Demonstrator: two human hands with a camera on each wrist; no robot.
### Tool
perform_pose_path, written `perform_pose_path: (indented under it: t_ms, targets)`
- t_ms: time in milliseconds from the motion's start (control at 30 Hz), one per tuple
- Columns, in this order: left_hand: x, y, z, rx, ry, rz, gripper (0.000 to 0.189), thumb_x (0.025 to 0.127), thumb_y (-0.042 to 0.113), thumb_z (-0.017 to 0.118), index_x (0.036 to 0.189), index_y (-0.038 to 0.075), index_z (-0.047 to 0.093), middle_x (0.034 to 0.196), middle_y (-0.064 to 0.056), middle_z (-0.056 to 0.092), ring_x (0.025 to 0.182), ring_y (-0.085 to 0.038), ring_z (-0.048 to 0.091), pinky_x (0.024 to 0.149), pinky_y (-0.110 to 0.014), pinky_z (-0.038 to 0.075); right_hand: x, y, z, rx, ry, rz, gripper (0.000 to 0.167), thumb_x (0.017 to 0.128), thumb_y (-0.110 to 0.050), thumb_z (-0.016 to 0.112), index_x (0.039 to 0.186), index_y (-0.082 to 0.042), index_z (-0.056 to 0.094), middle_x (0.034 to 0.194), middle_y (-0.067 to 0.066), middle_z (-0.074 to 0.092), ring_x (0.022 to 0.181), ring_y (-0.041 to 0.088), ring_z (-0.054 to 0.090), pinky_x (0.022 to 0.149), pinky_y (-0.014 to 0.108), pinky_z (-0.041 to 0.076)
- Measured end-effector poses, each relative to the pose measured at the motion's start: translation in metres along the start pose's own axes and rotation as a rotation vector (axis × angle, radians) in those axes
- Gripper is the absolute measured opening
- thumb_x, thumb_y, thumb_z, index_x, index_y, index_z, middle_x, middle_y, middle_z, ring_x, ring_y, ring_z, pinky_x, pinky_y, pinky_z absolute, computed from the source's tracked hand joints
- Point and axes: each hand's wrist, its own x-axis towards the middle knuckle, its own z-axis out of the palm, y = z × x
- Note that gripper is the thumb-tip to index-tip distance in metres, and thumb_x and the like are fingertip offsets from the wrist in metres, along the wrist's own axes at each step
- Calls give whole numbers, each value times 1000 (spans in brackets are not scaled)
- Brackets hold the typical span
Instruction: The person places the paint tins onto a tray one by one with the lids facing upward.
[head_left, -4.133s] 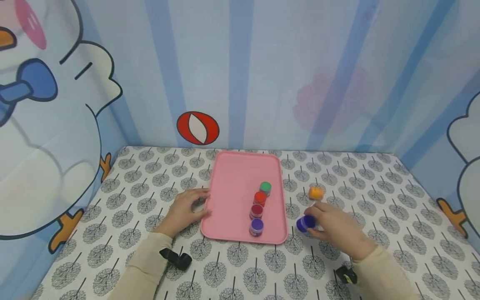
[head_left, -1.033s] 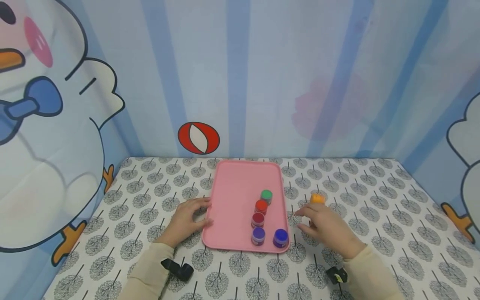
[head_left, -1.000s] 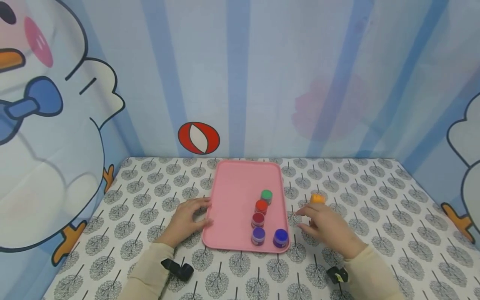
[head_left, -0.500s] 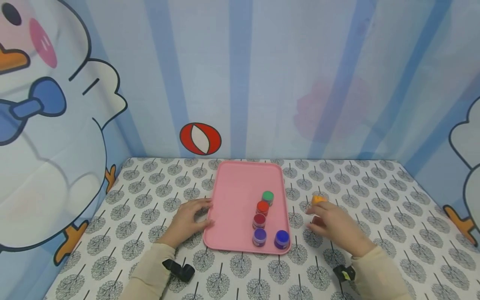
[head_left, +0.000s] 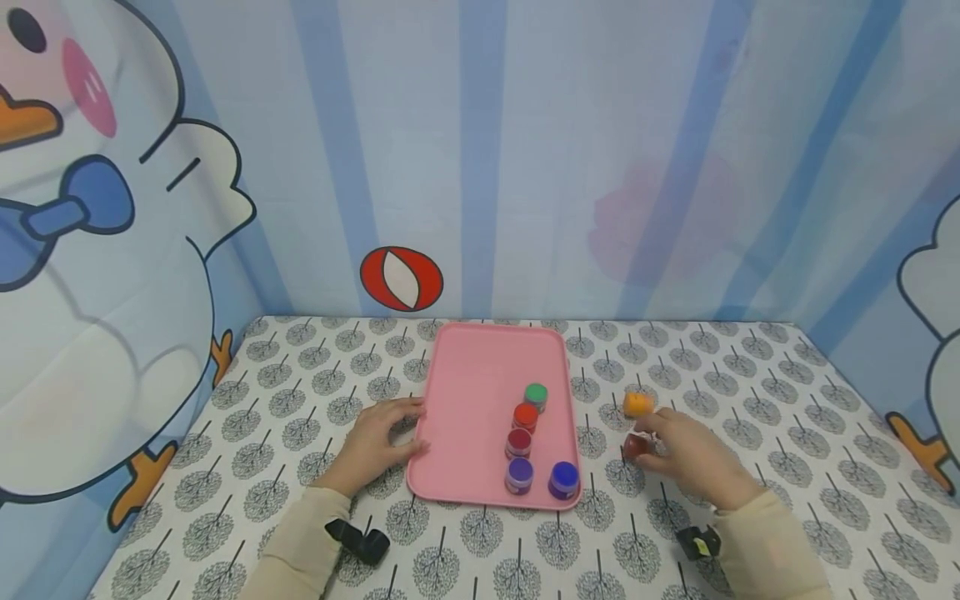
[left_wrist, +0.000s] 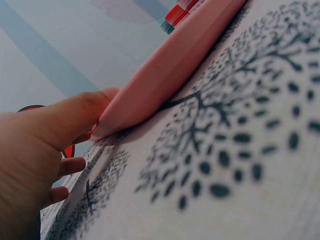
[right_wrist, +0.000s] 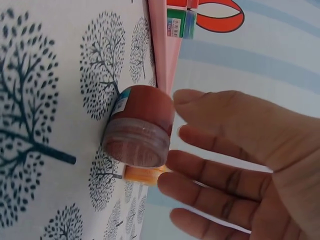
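My left hand (head_left: 375,442) touches the left rim of the pink tray (head_left: 480,367) with its fingertips and thumb. Several small paint jars stand upright in the tray: a green-lidded jar (head_left: 536,396), a red one (head_left: 526,417), a dark red one (head_left: 518,442), a purple one (head_left: 519,475) and a blue one (head_left: 564,480). Right of the tray, a brown paint jar (right_wrist: 145,120) lies on its side on the cloth. My right hand (head_left: 693,458) is at this jar, thumb and fingers spread beside it; whether the thumb touches it is unclear.
An orange jar (head_left: 638,406) lies on the tree-patterned tablecloth (head_left: 720,367) just behind the brown jar. A striped blue cloth backdrop (head_left: 480,167) rises along the table's far edge.
The blue jar was carried from the table into the tray's near right corner and released. My right hand has since moved right to the brown jar. My left hand stays at the tray.
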Motion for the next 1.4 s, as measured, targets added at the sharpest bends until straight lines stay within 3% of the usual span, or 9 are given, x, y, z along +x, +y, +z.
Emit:
perform_pose_path:
  t_ms: [333,700,1400]
  targets:
    - [-1,0,1,5,-3,-3,46,79,29,77,120,12,65,137,-4,58,129,-32,51,111,-57,34,-1,8,5,-61,-46,52,39,74,-20,79,106,-1,66,101,11,68,91,27,65,83,48,55]
    - [-3,-1,2,8,4,-3,46,79,29,77,120,12,65,137,-4,58,129,-31,51,111,-57,33,1,12,11,-66,-71,79,33,74,-21,79,101,-6,66,93,4,66,84,21,64,77,43,56]
    - [0,-1,1,20,-1,-4,49,79,30,78,123,13,64,138,-4,58,129,-31,51,112,-56,32,2,8,9,-41,-83,100,26,78,-20,75,98,-7,64,95,7,71,85,22,66,76,43,57]
